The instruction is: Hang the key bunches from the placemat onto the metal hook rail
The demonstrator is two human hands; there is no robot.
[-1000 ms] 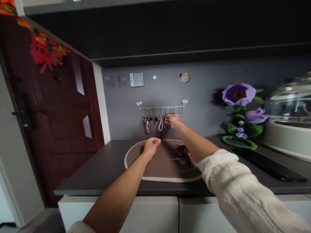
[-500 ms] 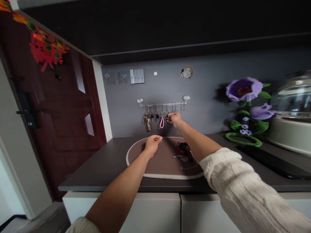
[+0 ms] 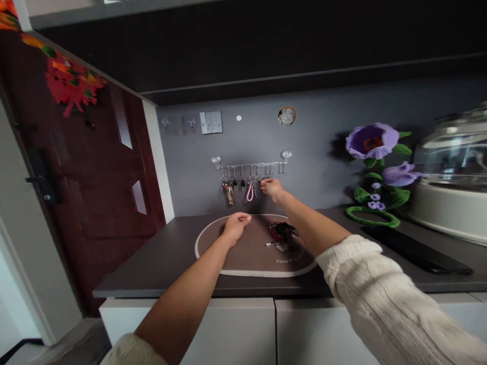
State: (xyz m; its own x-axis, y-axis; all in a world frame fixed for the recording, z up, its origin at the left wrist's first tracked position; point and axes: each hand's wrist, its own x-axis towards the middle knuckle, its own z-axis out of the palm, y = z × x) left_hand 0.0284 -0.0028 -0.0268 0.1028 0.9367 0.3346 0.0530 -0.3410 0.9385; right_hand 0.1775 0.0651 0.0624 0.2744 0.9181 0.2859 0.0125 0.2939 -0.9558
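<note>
- I have the right hand (image 3: 272, 188) at a thin, round silver key ring (image 3: 258, 178); fingertips drawn together, but I cannot tell whether they clamp it.
- Key ring: below the silver metal hook rail (image 3: 243, 166), just right of a pink strap loop (image 3: 250, 192).
- Left hand (image 3: 236, 225): thumb and fingers together, above a brown, white-edged rounded mat (image 3: 247, 258).
- Black-and-red key bunch (image 3: 280, 232) lies on the mat.

A home entryway is suggested by the panelled door (image 3: 95, 203), wall switches (image 3: 211, 123), rail-hung keys (image 3: 230, 193) and flower ornament (image 3: 388, 138).
</note>
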